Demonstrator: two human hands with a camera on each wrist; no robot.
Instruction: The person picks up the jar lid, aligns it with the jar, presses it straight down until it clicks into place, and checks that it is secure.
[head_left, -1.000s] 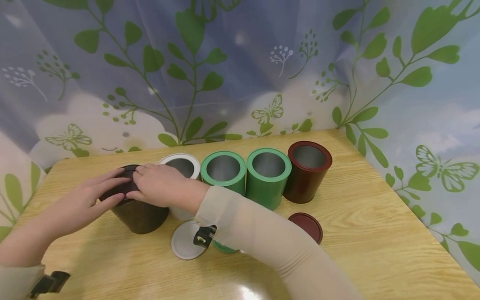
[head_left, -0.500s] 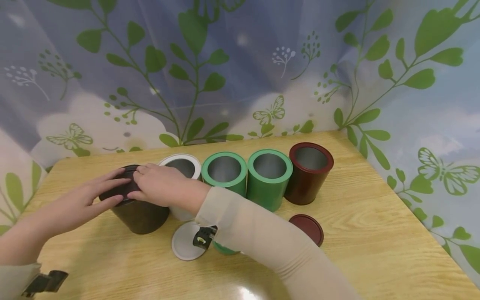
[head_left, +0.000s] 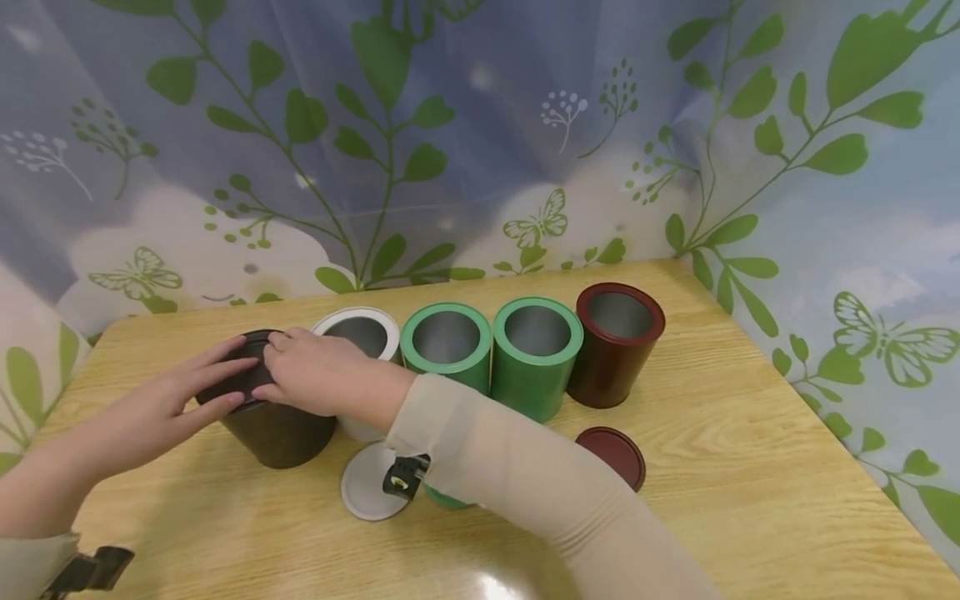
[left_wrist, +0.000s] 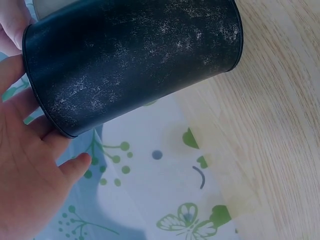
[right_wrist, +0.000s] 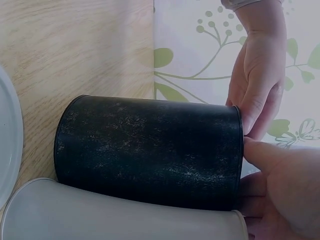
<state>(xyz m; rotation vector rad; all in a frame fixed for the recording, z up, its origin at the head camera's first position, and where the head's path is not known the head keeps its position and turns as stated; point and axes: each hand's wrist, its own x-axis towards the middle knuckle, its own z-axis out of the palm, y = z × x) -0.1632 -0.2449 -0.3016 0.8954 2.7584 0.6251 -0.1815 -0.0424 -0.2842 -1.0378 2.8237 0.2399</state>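
Note:
A black can [head_left: 281, 437] stands upright at the left end of a row of cans. Its dark top is largely covered by my hands; whether a lid sits on it I cannot tell. My left hand [head_left: 176, 396] rests its extended fingers on the top from the left. From the right, my right hand [head_left: 315, 371] presses on the same top, its thumb near the front edge. The left wrist view shows the can's scuffed side [left_wrist: 135, 60] beside the left palm [left_wrist: 25, 170]. In the right wrist view both hands meet the can [right_wrist: 150, 150] at its top rim.
Right of it stand a white can [head_left: 362, 429], two green cans [head_left: 525, 387] and a dark red can [head_left: 603, 375], all uncovered. In front lie a white lid [head_left: 371, 487], a green lid [head_left: 447, 498] partly under my right arm, and a dark red lid [head_left: 615, 454].
Both hands stay on top of the black can with hardly any movement. The view shifts very slightly; the cans and lids keep their places.

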